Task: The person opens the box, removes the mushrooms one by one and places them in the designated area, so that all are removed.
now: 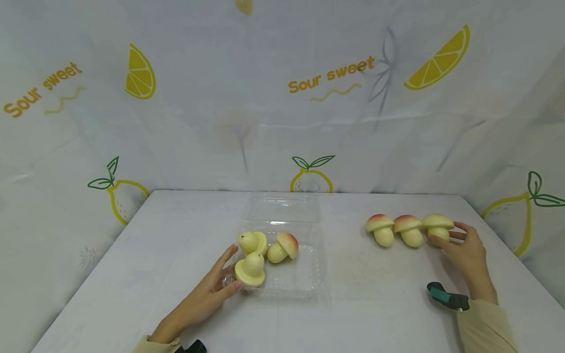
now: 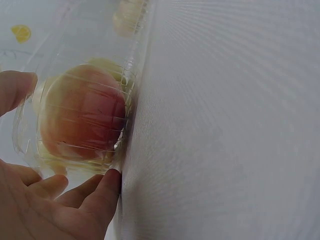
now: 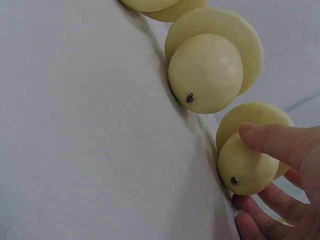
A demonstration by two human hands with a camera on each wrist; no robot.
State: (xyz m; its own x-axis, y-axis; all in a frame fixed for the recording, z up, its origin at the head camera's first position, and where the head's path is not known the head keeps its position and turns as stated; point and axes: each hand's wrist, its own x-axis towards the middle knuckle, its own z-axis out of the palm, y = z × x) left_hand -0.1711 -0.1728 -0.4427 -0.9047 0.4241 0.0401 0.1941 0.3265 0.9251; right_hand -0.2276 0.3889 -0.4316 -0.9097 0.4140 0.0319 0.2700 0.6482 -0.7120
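Observation:
My left hand point(image 1: 207, 291) holds the left side of a clear plastic clamshell box point(image 1: 312, 274), thumb at the near corner and fingers along the wall. Inside the box are three toy mushrooms, two with stems up and one red-capped mushroom point(image 1: 288, 244) lying tilted. At the right, my right hand point(image 1: 470, 255) grips the rightmost toy mushroom point(image 1: 438, 221) of a row of three. Its thumb presses the pale stem point(image 3: 245, 162), with the fingers behind and below. The middle mushroom point(image 1: 408, 224) and the left one point(image 1: 379, 223) have red-tinged caps.
The box's lid point(image 1: 282, 208) lies folded back toward the rear wall. A white table point(image 1: 362, 304) carries everything. Behind and beside it hangs a white cloth point(image 1: 185, 122) printed with lemons. A black and teal wrist strap point(image 1: 446, 295) shows by the right wrist.

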